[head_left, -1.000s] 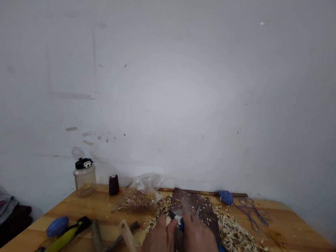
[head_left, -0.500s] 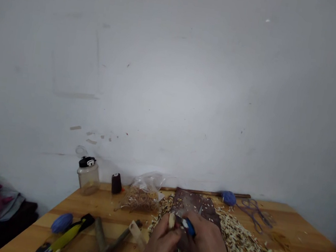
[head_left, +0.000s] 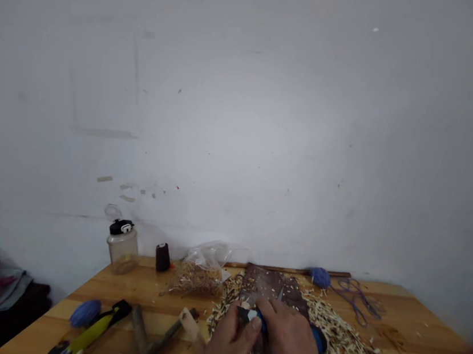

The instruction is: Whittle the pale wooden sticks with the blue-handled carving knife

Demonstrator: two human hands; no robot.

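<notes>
My left hand [head_left: 229, 337] is closed around a small pale piece of wood [head_left: 245, 305], whose tip shows above the fingers. My right hand [head_left: 289, 341] grips a blue-handled knife [head_left: 319, 339]; the handle's far end sticks out on the right of the palm. The knife's dark and white front part lies against the wood, and my left thumb rests by it. The blade's edge is too blurred to make out. Beneath both hands is a dark brown cloth [head_left: 260, 280] sprinkled with chips. Wood shavings [head_left: 341, 339] are heaped around it.
At the back stand a clear bottle [head_left: 122, 252], a dark thread spool [head_left: 162, 257] and a plastic bag of shavings [head_left: 201, 273]. Blue yarn [head_left: 319, 277] lies at the back right. On the left are another yarn ball [head_left: 86, 313], a yellow-handled tool [head_left: 90, 336] and sticks [head_left: 139, 329].
The knife has turned, so its handle end now shows right of my right hand. My left thumb has come against the knife, and less of the wood shows.
</notes>
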